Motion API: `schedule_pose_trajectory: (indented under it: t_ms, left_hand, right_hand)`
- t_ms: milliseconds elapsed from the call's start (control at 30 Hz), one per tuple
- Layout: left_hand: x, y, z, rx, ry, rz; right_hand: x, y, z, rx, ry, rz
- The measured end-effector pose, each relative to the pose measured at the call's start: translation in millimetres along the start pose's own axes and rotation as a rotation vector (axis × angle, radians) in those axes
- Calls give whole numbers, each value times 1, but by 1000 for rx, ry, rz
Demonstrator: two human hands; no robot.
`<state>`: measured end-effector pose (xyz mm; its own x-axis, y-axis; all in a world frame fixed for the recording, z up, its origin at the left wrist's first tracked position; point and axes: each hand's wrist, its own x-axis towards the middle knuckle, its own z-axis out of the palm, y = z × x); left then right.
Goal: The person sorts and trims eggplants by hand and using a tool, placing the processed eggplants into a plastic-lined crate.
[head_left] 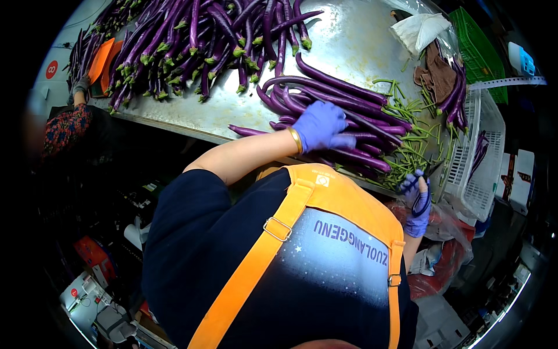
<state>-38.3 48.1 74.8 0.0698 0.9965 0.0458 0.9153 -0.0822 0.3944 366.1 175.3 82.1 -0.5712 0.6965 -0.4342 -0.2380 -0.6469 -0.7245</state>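
Long purple eggplants (340, 89) lie in a loose pile before me on a metal table (183, 114). Over this pile is my left hand (324, 126) in a blue-violet glove, slightly blurred; whether it grips an eggplant I cannot tell. My right hand (416, 203), gloved alike, holds dark-handled scissors (422, 198) at the table's near edge, the fingers through the handle loops. The blades point up towards cut green stems (409, 152) scattered beside the eggplant ends. A larger heap of eggplants (196, 39), green caps towards me, covers the table's far left.
At the right stand a white plastic crate (473, 174) with a few eggplants and a green crate (477, 48). A brown cloth (436, 76) and more eggplants (457, 96) lie near them. Another person's gloved hand (80, 87) is by an orange board (101, 61) at far left.
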Motion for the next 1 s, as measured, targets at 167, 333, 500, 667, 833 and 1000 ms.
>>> schedule_pose_trajectory:
  t_ms: [167,333,500,667,833,1000]
  left_hand:
    - [52,-51,8,79,-26,-274]
    - [91,-81,-6,-184,-572,-188]
    - [91,-80,-38,-514,-369,-111]
    - [80,-147,2,-158,-225,148]
    - [62,-95,-65,-414,-386,-247]
    - [65,-93,-20,9,-143,-348]
  right_hand:
    - [-29,-27,-2,-1625,353,79]
    - [-48,-52,13,-1302,138,9]
    - [-30,-57,70,-1127,157,-262]
    - [16,-41,80,-1108,140,-261]
    - [37,-35,87,-1044,134,-294]
    - [46,-33,81,-1091,143,-317]
